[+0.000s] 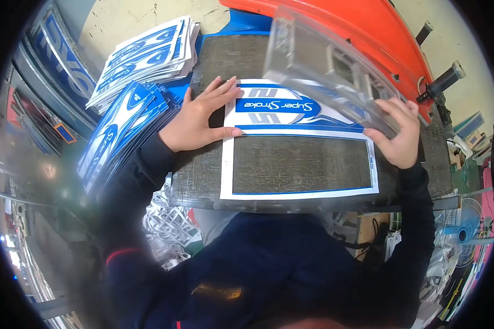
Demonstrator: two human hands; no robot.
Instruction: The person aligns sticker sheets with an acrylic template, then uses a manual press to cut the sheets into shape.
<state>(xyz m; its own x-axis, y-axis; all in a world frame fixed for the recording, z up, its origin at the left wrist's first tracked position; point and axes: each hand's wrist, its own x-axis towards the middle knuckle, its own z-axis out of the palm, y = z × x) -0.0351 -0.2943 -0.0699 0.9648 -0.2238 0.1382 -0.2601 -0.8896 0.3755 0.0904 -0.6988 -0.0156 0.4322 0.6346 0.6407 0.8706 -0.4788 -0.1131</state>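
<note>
A printed sheet with blue and white "Super Stroke" graphics lies on the dark worn board in front of me. Its lower part is a cut-out window framed by a white border, and the board shows through. My left hand rests on the sheet's left edge, fingers spread and thumb stretched out. In my right hand is a clear plastic cutting die, gripped by its near right edge. The die is tilted above the sheet, hiding its upper right part. Thin blade-like outlines show on it, somewhat blurred.
Behind the board curves a red machine arm with black handles at right. At left stand a stack of printed sheets and a pile of cut blue-and-white pieces. Paper scraps lie below the board's front edge.
</note>
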